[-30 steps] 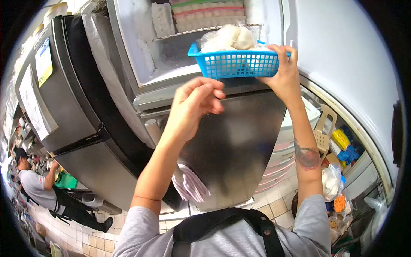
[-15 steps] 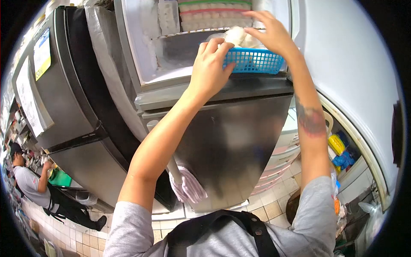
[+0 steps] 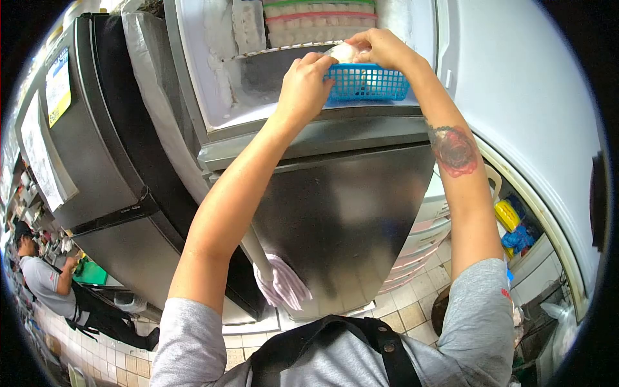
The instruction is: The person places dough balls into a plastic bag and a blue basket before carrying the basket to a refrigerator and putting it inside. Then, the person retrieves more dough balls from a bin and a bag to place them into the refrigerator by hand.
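A blue perforated basket point(image 3: 367, 84) sits at the front edge of an open freezer compartment point(image 3: 258, 116), with pale wrapped items point(image 3: 343, 53) in its top. My left hand point(image 3: 307, 80) grips the basket's left end, its fingers curled over the rim. Over the basket's right part, my right hand point(image 3: 382, 50) has its fingers bent down onto the pale items; its fingertips are partly hidden. Behind the basket, frosty bags with a green and a pink seal point(image 3: 319, 26) lie on a wire shelf.
The open freezer door point(image 3: 522, 103) stands at the right. A dark fridge point(image 3: 109, 129) is at the left. A pink cloth point(image 3: 284, 284) hangs low by a pole. At the far left, a co-worker point(image 3: 48, 277) stands by a green board point(image 3: 93, 273). White drawers point(image 3: 422, 238) are below right.
The basket has shifted slightly left and up in view. My right hand has come down from above the basket onto the pale items. My left hand stays on the basket's left end.
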The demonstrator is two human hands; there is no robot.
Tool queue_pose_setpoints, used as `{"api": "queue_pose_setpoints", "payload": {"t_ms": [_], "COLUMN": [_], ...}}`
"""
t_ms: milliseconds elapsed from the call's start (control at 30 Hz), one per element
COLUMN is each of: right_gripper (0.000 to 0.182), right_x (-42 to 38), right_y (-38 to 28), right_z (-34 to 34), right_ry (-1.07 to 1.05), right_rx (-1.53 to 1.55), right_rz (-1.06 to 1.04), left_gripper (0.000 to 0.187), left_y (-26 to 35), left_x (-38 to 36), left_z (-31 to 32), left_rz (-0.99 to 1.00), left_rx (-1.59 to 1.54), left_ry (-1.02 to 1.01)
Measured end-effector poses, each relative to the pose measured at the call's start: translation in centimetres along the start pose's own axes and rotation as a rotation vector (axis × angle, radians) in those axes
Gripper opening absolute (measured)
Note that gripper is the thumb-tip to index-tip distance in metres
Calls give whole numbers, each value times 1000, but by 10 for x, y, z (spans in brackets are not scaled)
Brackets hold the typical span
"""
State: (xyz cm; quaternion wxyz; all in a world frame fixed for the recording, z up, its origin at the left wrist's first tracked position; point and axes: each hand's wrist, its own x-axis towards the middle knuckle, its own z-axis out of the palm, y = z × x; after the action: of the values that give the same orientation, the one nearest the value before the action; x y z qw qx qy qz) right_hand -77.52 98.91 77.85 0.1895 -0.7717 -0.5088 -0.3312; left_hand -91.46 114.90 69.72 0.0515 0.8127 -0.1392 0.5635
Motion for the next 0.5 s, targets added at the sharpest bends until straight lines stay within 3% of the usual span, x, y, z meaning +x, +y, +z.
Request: {"api": "queue_pose_setpoints", "payload": {"t_ms": [167,300,333,433,467,500], "right_gripper": [43,36,34,30,29,28], "right_x": [4,9,9,-1,-8,-17], "right_y": [9,27,29,25,22,28], "right_z": [7,27,31,52,57,68], "right_ry": [30,48,43,187,234,320], "right_rx": [-41,54,65,-247,-65,-69], "right_rz": [-34,27,62,-17,110,67], "left_gripper": [31,49,59,70,68,69], "left_y": [-7,-17,-15,-30,-37,-41], "left_x": [7,6,10,25,29,31], "left_z": [2,18,19,34,41,48], "left_rz": [-37,-201,-360,-541,-507,-508], "left_rx": [-19,88,220,63,75,85], "left_ry": [-79,-23,-165,-359,-379,-419]}}
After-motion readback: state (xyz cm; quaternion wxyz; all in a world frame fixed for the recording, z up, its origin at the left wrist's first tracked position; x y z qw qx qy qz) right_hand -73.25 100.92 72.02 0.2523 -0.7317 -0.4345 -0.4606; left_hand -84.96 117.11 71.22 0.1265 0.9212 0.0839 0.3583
